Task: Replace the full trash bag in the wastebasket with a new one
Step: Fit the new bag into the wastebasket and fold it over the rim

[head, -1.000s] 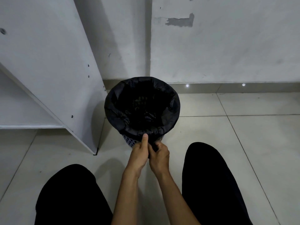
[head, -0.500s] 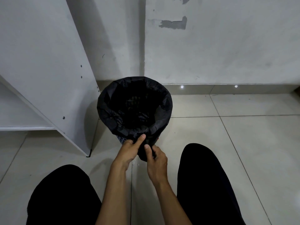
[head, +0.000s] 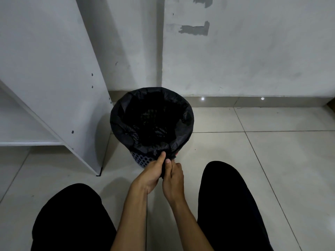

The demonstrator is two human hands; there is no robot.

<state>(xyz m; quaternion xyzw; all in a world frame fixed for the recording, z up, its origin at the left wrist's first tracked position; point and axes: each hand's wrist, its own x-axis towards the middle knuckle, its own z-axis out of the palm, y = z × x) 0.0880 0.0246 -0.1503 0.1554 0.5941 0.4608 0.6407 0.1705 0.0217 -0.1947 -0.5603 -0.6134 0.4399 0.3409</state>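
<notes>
A black trash bag (head: 126,136) lines a round perforated wastebasket (head: 140,159) standing on the tiled floor near the wall corner. The bag's edge is folded over the rim all round, and its inside is dark. At the basket's near side a gathered tail of the bag hangs down. My left hand (head: 151,173) grips that tail with its thumb up against the rim. My right hand (head: 173,178) pinches the same tail from the right side. The two hands touch each other around the black plastic.
A white shelf unit (head: 59,98) stands just left of the basket, its side panel reaching the floor. My two knees in black trousers (head: 230,205) flank my forearms. Pale floor tiles (head: 272,160) spread to the right, with the wall and skirting behind.
Both hands have slid a little down from the rim and closed tighter round the bag's gathered tail. The view has shifted slightly; the basket stays in place.
</notes>
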